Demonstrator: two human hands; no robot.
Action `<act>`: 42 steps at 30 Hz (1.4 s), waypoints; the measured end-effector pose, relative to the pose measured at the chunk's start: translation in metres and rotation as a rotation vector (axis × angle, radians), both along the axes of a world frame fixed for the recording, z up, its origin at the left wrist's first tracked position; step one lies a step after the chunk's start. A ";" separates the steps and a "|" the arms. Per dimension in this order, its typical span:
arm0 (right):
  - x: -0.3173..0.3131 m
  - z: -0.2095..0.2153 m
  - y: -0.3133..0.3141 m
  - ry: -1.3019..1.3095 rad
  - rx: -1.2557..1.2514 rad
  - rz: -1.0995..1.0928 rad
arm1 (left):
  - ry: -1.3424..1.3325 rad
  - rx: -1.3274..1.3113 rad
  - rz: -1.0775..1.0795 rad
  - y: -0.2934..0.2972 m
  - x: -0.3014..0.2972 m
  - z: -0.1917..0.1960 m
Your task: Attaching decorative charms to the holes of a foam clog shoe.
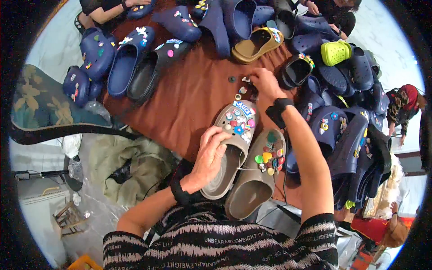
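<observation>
Taupe, the clog gripped at its opening by the curled left hand lies to that hand's right, long axis running away toward loose charms just left of the nearer right hand, its fingers bent, any hold impossible to tell.

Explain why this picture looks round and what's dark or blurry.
Head view: the wide fisheye lens gives a round image with black corners, bending straight edges; the upper-left black plastic clog looks dark inside; the left taupe plastic clog with colourful charms looks fairly sharp; the person in a red head covering looks small and soft.
</observation>
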State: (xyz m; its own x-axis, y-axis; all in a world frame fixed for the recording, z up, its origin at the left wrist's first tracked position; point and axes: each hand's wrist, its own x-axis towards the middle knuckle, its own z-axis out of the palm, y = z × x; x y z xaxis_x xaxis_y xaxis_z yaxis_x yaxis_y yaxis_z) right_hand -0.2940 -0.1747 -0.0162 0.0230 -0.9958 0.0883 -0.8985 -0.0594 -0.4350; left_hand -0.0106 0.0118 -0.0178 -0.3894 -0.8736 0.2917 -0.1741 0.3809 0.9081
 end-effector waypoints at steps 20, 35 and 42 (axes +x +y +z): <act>0.006 0.018 0.022 -0.055 0.007 0.019 | -0.001 0.014 0.006 0.002 0.001 0.001; 0.060 0.065 0.103 -0.645 0.428 0.374 | 0.020 -0.032 0.079 0.002 0.000 -0.009; 0.069 0.068 0.115 -0.632 0.707 0.261 | 0.048 -0.045 0.083 0.002 -0.001 -0.010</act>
